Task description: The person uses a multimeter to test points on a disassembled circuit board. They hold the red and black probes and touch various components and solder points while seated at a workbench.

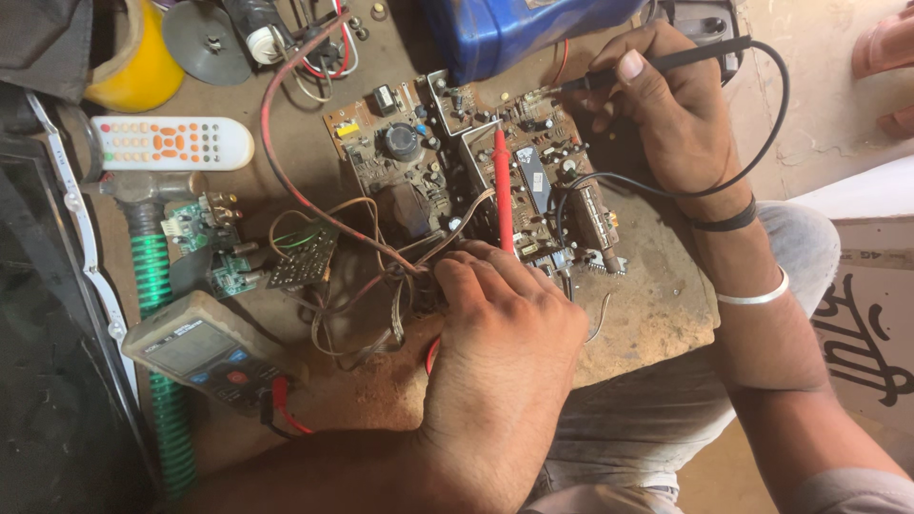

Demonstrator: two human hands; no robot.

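- Cluttered and dusty, the brown workbench (657,324) carries everything we work on; our knees sit just under its near edge, which keeps the board close below the head camera.
- We see the circuit board (476,171) lying flat, component side up, near the middle of the bench, so that every part stays open to a probe from above.
- Our left hand (500,333) is closed around the red probe (502,186), pinching it low on its shaft; the tip points away from us and rests among the components at the centre of the board. The low grip steadies the tip.
- Our right hand (666,114) is closed in a pen grip on the black probe (657,65), whose tip touches the far edge of the board. The black lead (762,143) loops round the wrist side and clear of the components.
- We see the multimeter (205,352) lying face up to the left of the board, well apart from both hands, its screen turned where we can read it without releasing either probe.
- A white remote control (171,143), a small green board (209,243), a green ribbed hose (157,314), a yellow container (143,57) and a blue box (514,29) lie round the margins, outside the working area.
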